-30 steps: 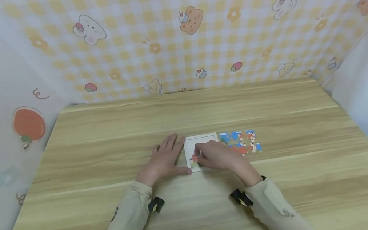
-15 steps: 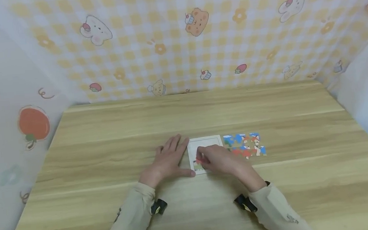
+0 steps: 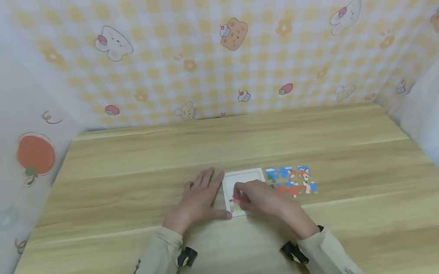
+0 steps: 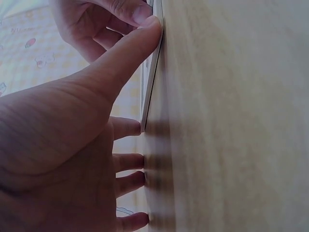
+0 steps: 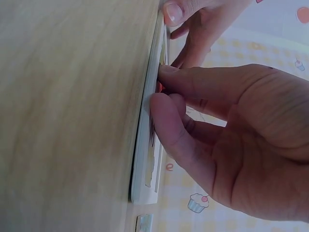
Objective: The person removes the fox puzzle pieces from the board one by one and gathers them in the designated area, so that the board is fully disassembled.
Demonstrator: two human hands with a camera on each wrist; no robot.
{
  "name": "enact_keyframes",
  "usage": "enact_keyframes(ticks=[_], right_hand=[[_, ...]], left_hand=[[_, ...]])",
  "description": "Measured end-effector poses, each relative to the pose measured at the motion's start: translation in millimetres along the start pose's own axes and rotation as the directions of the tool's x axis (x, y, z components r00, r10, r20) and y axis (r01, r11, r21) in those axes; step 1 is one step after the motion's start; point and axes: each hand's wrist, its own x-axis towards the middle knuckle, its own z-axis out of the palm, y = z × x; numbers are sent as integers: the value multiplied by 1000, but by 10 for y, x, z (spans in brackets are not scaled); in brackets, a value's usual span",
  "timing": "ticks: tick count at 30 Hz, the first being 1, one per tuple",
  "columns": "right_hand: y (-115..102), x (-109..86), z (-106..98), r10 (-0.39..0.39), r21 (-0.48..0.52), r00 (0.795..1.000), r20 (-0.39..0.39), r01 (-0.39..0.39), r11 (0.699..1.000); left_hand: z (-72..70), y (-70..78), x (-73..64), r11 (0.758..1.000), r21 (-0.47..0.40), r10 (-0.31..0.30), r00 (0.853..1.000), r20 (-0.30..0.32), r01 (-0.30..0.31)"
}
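Note:
A shallow white puzzle tray (image 3: 243, 176) lies flat on the table in the head view. Beside it, my left hand (image 3: 198, 202) has its fingers spread on the wood, with the thumb on the tray's near left corner. My right hand (image 3: 259, 198) reaches over the tray, pinching a small red puzzle piece (image 3: 235, 200) low in its left part. In the right wrist view, thumb and fingertips meet just over the tray's rim (image 5: 146, 186) and mostly hide that piece. Part of a green picture piece (image 3: 235, 207) shows at the tray's near left corner.
Several loose puzzle pieces (image 3: 292, 182) with a fox, red and blue sky lie close to the tray's right side. The wooden table (image 3: 157, 146) runs back to a yellow checked cloth (image 3: 206, 77). White cloth hangs at both sides.
The head view shifts slightly. My left hand keeps its place by the tray. My right fingers stay at the tray's near left part, with only slight movement around the red piece.

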Motion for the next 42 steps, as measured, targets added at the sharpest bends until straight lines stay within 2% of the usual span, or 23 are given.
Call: enact_keyframes(ticks=[11,23,31,36,42], right_hand=[[4,-27,76,-42,-6,999,13,42,999],[-53,-8,91,15,-54,1000,1,-15,998],[-108,70,68,-8,-110,998,-56,2,994],[-115,73,45,27,-115,998,-57,-33,993],[-99,15,45,27,-121,997,-67,-35,992]], left_hand=[[74,-5,-66,999,-43,-16,1000,-10,16],[61,-11,-77,999,-42,-19,1000,-1,18],[-10,-37,-60,999,-28,-18,999,-38,17],[-14,-37,-35,1000,-23,-13,999,-36,13],[-6,-8,-22,1000,-13,-6,1000,-16,5]])
